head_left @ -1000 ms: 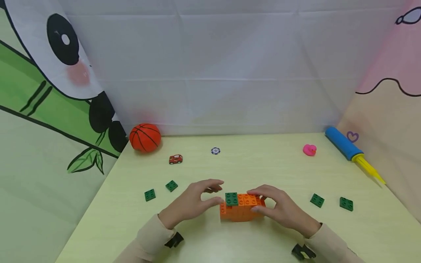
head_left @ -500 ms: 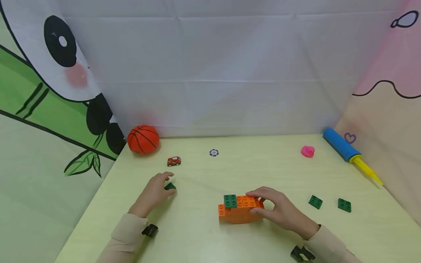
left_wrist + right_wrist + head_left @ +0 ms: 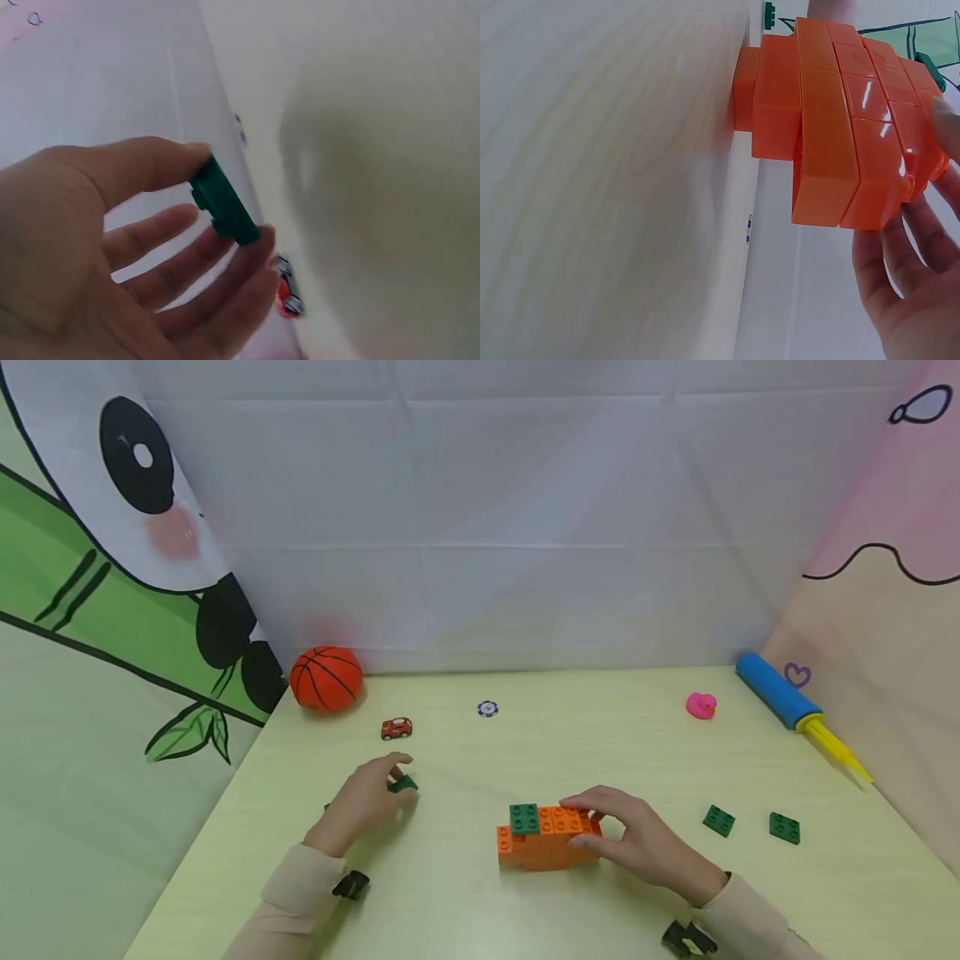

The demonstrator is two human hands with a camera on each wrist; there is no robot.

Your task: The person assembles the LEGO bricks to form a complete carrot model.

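Note:
An orange brick block [image 3: 546,843] stands on the yellow-green table [image 3: 480,902], with one green brick [image 3: 525,818] on its top left. My right hand [image 3: 600,827] holds the block's right end, thumb in front and fingers over the top; the right wrist view shows the orange block [image 3: 840,127] against my fingers [image 3: 900,285]. My left hand [image 3: 390,785] is left of the block and pinches a small green brick [image 3: 403,784] between thumb and fingertips. In the left wrist view that green brick [image 3: 223,201] is lifted off the table.
Two green bricks [image 3: 719,820] [image 3: 784,827] lie right of the block. At the back are a basketball [image 3: 327,679], a red toy car [image 3: 396,727], a poker chip [image 3: 487,709], a pink duck [image 3: 702,705] and a blue-yellow pump [image 3: 795,706]. Cloth walls enclose three sides.
My left hand left the block, reached left to a green brick on the table and picked it up. My right hand stayed on the block.

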